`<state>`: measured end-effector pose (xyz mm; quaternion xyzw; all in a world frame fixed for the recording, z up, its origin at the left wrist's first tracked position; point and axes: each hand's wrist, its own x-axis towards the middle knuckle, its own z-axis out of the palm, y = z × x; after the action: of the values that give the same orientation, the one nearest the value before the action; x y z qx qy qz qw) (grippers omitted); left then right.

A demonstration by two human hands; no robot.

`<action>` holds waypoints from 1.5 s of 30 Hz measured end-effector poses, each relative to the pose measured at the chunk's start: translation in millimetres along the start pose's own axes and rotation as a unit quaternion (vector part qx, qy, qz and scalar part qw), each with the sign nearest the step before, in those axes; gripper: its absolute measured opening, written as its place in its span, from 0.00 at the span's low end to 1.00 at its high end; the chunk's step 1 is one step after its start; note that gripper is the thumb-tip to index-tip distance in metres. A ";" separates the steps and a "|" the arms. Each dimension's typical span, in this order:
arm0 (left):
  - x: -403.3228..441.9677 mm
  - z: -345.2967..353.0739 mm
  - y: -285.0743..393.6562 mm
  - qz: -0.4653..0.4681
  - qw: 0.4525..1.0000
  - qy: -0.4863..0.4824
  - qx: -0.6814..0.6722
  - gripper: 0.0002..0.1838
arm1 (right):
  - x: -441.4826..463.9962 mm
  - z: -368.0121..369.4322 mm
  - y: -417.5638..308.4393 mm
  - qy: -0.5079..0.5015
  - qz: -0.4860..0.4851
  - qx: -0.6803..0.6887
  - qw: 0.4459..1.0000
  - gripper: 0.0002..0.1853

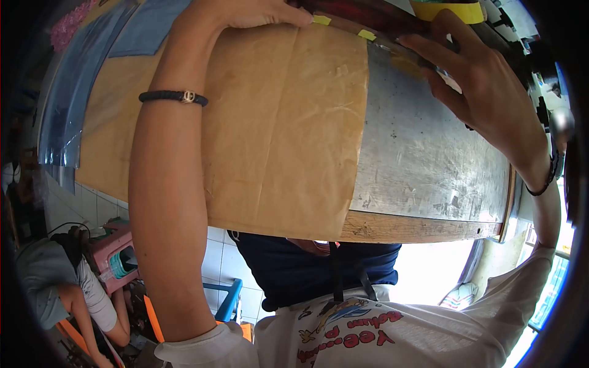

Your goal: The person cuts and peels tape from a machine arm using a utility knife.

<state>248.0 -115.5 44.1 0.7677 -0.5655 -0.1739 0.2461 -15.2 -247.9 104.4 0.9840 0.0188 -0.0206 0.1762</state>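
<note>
A large sheet of brown paper [282,135] covers the left and middle of a worn grey tabletop [429,147] with a wooden edge. At the top, my left hand [264,13] lies at the paper's far edge, its thumb beside a small yellow piece [322,20]; its other fingers are partly cut off by the frame. A second yellow piece [367,35] sits to the right, along a dark reddish strip [374,13]. My right hand [472,73] is at the strip's right end, its fingers apart and bent, with clear film near the fingertips.
Clear plastic-wrapped blue-grey material [73,92] lies at the left. A yellow tape roll [451,11] is at the top right. At the lower left are a seated person [58,282], a pink stool [110,245] and a blue chair [230,300].
</note>
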 end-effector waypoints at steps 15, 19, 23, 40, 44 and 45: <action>8.1 5.0 -9.0 0.032 0.999 -0.005 -0.016 0.27 | -3.8 10.7 -0.8 0.044 0.001 0.012 0.999 0.25; 5.3 5.8 -7.8 0.034 0.999 0.019 -0.009 0.28 | -7.4 14.6 -2.4 0.039 0.010 0.020 0.999 0.25; 3.1 0.9 -2.2 0.019 0.998 -0.014 -0.064 0.27 | -7.7 10.0 -5.6 0.058 0.011 0.026 0.998 0.24; -23.8 41.7 59.9 0.143 0.979 -0.121 0.083 0.36 | -84.0 38.7 -32.5 0.087 -0.175 0.585 0.787 0.21; -31.2 49.4 93.7 0.050 0.981 -0.107 0.156 0.37 | -92.7 53.2 -36.5 -0.090 -0.093 0.773 0.621 0.19; -31.0 51.6 94.1 0.050 0.982 -0.095 0.157 0.37 | -93.9 53.9 -36.0 -0.097 -0.090 0.783 0.608 0.19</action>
<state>136.9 -117.8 55.6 0.7478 -0.6439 -0.1429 0.0760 -112.4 -235.7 45.9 0.7322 0.0667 -0.1388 -0.6634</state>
